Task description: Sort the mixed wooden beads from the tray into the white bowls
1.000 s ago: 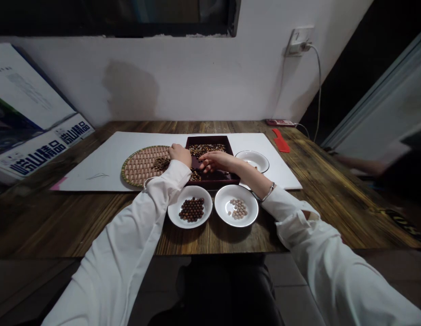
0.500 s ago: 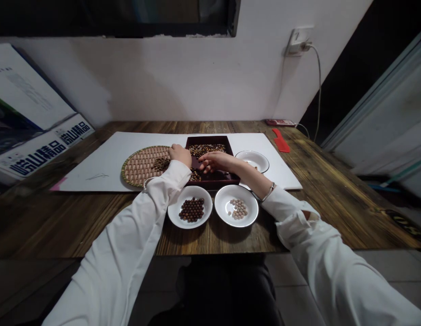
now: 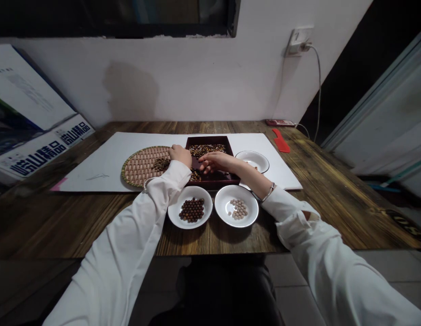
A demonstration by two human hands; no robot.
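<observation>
My left hand (image 3: pixel 181 156) is closed, knuckles up, where the right rim of an oval woven tray (image 3: pixel 138 166) meets a dark red box (image 3: pixel 213 183). Its fingertips are hidden, so what they hold cannot be seen. Brown beads (image 3: pixel 162 164) lie on the tray beside this hand. Over the middle of the box hovers my right hand (image 3: pixel 215 161), open, fingers apart and slightly bent. Inside the box, mixed beads (image 3: pixel 208 149) fill the far end, and more beads (image 3: pixel 195 174) lie near the left wall.
Two white bowls stand in front of the box: one bowl (image 3: pixel 172 218) with dark brown beads, the other bowl (image 3: pixel 253 218) with pale beads. A third white dish (image 3: pixel 261 158) is right of the box. A red comb-like piece (image 3: pixel 281 142) and a phone (image 3: pixel 280 122) lie farther right.
Both hands, the beads and the containers stay in place. The shadow on the wall behind the table has shrunk and changed shape.
</observation>
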